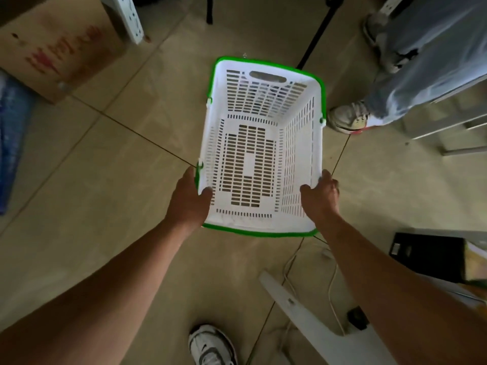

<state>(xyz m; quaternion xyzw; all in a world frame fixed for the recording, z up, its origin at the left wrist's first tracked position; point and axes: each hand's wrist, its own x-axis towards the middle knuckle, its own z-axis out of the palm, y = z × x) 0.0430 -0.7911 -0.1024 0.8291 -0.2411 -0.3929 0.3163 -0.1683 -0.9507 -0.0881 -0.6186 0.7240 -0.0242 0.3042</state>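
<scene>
Both grips are clamped on the white slotted laundry basket [303, 143]. The left hand [188, 198] holds the near-left corner of its green rim, thumb hooked inside the wall and fingers outside. The right hand [320, 196] holds the near-right corner in the same way. The basket holds nothing and runs straight away from the hands, apparently lifted clear of the tiled floor [118, 180]. It should be light and fairly stiff, though the slotted walls may flex and the smooth plastic could slip. The rolled rim and the far handle cut-out look like the surest holds. Both forearms reach forward and down, converging, wrists nearly straight. Beyond the right grip stands another person's shoe [347, 118]; far left sits a cardboard box [52, 48].
</scene>
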